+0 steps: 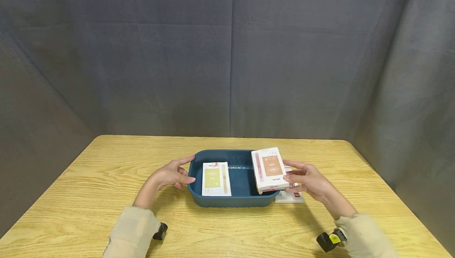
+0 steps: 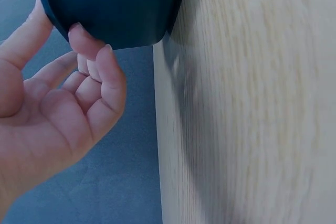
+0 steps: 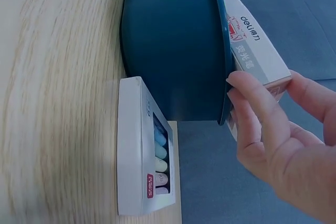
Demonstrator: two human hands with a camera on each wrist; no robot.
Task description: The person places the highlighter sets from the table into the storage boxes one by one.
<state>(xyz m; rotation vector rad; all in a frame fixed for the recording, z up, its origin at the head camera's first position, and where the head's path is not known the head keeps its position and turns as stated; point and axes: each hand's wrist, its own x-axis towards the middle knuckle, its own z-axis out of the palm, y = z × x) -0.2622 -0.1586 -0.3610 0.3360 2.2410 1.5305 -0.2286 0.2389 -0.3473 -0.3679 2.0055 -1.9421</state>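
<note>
A dark blue plastic basin (image 1: 234, 201) sits on the table. At its left end my left hand (image 1: 173, 173) grips the rim with thumb and forefinger, the other fingers curled below, as the left wrist view shows. My right hand (image 1: 306, 179) holds a white highlighter box (image 1: 271, 167) with an orange panel by its right side. This box is tilted over the basin's right end and overlaps the rim; in the right wrist view its side (image 3: 257, 43) carries deli lettering. Inside the basin, on the left, lies another white box (image 1: 216, 179) with a green panel.
Beside the basin's right end, partly under my right hand, a white windowed box (image 3: 134, 150) with several pastel highlighters lies on the wooden table (image 1: 220, 230). Grey curtains (image 1: 227, 60) stand behind the table and along its sides.
</note>
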